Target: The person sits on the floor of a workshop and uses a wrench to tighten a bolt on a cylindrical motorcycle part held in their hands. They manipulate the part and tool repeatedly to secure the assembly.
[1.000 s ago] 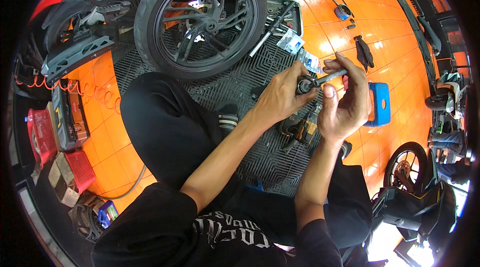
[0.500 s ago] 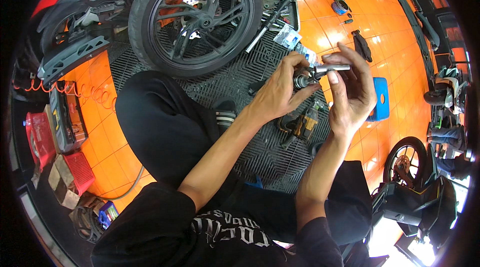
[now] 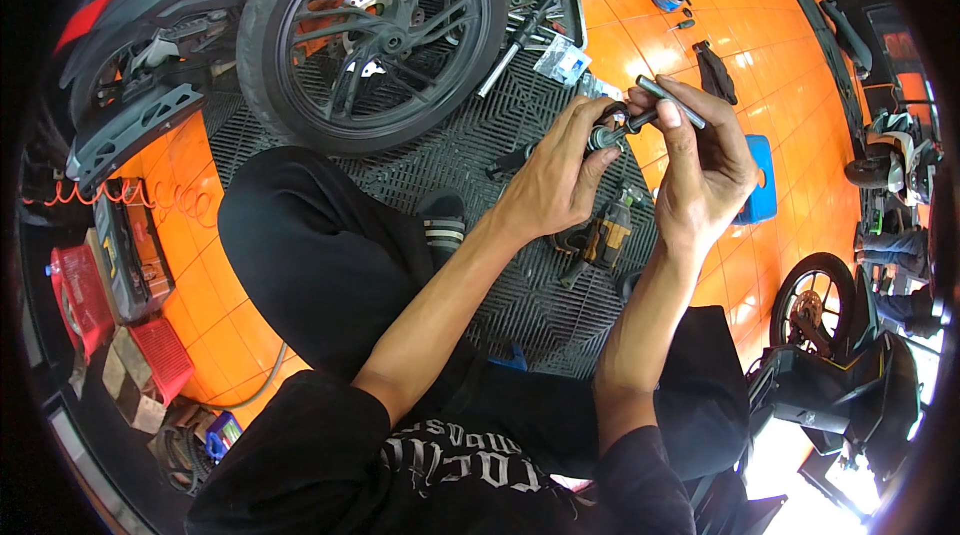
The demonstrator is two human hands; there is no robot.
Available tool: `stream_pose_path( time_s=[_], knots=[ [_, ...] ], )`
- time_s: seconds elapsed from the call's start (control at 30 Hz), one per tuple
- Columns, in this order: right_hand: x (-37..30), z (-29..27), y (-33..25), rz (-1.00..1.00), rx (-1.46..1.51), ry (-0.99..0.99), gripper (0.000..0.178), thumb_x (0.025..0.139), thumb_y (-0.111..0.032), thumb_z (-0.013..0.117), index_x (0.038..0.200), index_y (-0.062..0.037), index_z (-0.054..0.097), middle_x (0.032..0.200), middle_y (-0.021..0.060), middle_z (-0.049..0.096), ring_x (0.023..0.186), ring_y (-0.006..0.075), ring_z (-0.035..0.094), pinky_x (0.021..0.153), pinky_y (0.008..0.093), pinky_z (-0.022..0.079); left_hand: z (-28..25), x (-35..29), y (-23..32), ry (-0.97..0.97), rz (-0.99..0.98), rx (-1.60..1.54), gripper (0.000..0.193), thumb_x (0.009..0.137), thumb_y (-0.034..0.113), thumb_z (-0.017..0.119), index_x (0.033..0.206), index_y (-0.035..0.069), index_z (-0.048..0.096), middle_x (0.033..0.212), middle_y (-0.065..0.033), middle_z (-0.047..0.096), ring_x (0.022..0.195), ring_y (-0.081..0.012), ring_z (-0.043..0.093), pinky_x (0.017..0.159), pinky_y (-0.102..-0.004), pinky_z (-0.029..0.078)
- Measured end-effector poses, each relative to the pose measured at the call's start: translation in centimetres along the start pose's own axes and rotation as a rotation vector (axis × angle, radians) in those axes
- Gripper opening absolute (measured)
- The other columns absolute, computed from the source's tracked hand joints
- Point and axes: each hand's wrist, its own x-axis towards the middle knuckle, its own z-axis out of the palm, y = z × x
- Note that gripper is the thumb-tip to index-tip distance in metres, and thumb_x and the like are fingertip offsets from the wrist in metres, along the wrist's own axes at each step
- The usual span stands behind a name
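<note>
1. Clock directions run from the round metal part [image 3: 606, 138], with 12 at the top of the view; it sits between the two hands, raised above the black mat [image 3: 520, 320].
2. The left hand [image 3: 553, 175] comes in from 8 o'clock. Its fingers are curled closely around the metal part, the thumb lying along the near side.
3. The right hand [image 3: 705, 175] is toward 4 o'clock. Its thumb and fingers are pinched together on the T-handle [image 3: 653, 89], whose crossbar slants from upper left to lower right.
4. The T-handle's stem points toward the metal part; whether it is seated inside, I cannot tell.
5. The wheel [image 3: 394, 41] stands at 10 o'clock. A long-handled tool [image 3: 520, 43] and a clear packet [image 3: 562, 62] are near 11, and the tool tray [image 3: 573, 20] lies between 11 and 12.
6. The dark glove [image 3: 716, 73] rests at 2 o'clock on the orange floor [image 3: 790, 140]; a blue stool [image 3: 762, 185] is between 3 and 4.
7. A yellow-and-black power tool [image 3: 608, 235] lies on the mat at 6 o'clock.
</note>
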Motion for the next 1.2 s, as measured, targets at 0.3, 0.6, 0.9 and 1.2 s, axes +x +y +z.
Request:
stream_pose_path(
  time_s=[0.3, 0.6, 0.9, 1.2],
  knots=[
    [-0.1, -0.1, 0.1, 0.02, -0.069, -0.107, 0.025, 0.087, 0.008, 0.072, 0.112, 0.0084, 0.068, 0.107, 0.0142, 0.071, 0.101, 0.0195, 0.068, 0.092, 0.0321, 0.053, 0.1, 0.2, 0.2, 0.01, 0.015, -0.018, 0.042, 0.099, 0.011, 0.055, 0.134, -0.008, 0.044, 0.12, -0.0299, 0.052, 0.111, -0.0477, 0.054, 0.097, -0.0496, 0.045],
    [-0.5, -1.9, 1.5, -0.032, -0.252, -0.114, 0.027, 0.081, 0.005, 0.079, 0.107, 0.0054, 0.074, 0.104, 0.0097, 0.071, 0.09, 0.0141, 0.062, 0.081, 0.0276, 0.049, 0.0, 0.5, 0.2, -0.035, 0.064, -0.017, 0.049, 0.099, 0.009, 0.053, 0.143, -0.008, 0.04, 0.127, -0.0311, 0.052, 0.115, -0.0478, 0.054, 0.1, -0.0491, 0.045],
    [-1.0, -0.3, 0.8, 0.09, -0.056, 0.106, 0.019, 0.084, 0.006, 0.078, 0.101, 0.0041, 0.071, 0.1, 0.0092, 0.072, 0.092, 0.0133, 0.065, 0.084, 0.0292, 0.051, 0.1, 0.5, 0.8, 0.015, -0.036, -0.067, 0.05, 0.094, 0.008, 0.066, 0.138, -0.006, 0.047, 0.12, -0.0251, 0.056, 0.11, -0.0413, 0.059, 0.094, -0.0447, 0.048],
    [-0.6, -1.4, 3.1, -0.001, 0.191, 0.094, 0.012, 0.087, 0.004, 0.076, 0.097, 0.0036, 0.069, 0.096, 0.0103, 0.072, 0.088, 0.0143, 0.066, 0.085, 0.0294, 0.052, 0.1, 1.2, 1.0, 0.102, -0.038, -0.051, 0.042, 0.083, 0.013, 0.081, 0.117, -0.002, 0.063, 0.104, -0.0157, 0.064, 0.094, -0.0312, 0.066, 0.083, -0.038, 0.052]
  ],
)
